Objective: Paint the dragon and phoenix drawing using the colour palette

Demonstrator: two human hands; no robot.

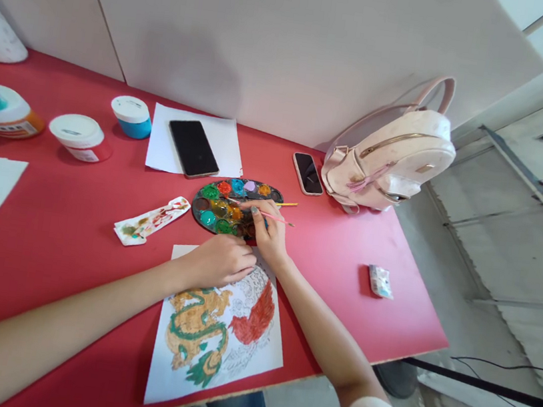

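My right hand [269, 235] is closed round a thin paintbrush with a pink handle [277, 218]. It is over the right side of a dark oval paint palette [197, 205], whose wells hold green, red, blue, lilac, orange and brown paint. The brush's far end reaches in among the wells. Curled with its fingers folded, my left hand [225, 261] rests on the top of a sheet of paper [159, 376]. A dragon [198, 328] on it is painted orange and green. Beside it is a red painted shape [256, 316], with unpainted line drawing around it.
A yellow-handled brush [287, 204] lies at the palette's edge. Paint-stained tissue [150, 220] lies left of it. Behind are a large black phone [193, 147] on white paper [157, 154], a smaller phone [308, 173], paint jars [132, 118] and a pink backpack [394, 153]. A small packet [380, 281] lies right.
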